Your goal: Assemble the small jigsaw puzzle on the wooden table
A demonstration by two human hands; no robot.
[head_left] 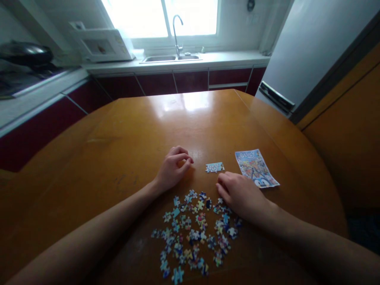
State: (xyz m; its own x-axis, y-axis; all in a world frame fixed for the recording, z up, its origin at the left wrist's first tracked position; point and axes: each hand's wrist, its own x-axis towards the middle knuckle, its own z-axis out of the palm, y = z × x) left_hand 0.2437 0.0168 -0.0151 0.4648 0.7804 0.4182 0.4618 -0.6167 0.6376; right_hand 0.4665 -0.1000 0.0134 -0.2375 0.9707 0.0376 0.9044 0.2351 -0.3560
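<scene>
Several loose jigsaw pieces [192,231] lie scattered on the wooden table [124,134] in front of me. A small joined strip of pieces [215,167] sits just beyond them. My left hand [173,168] rests on the table left of that strip, fingers curled into a loose pinch; whether it holds a piece is hidden. My right hand [240,194] lies palm down at the right edge of the loose pieces, fingers bent onto the table, just below the strip. A printed picture card [256,168] lies right of the strip.
A counter with a sink and tap [177,39] runs under the window at the back. A white microwave [102,44] stands left of it, and a pan [26,53] on the stove at far left. A fridge [305,51] stands at right.
</scene>
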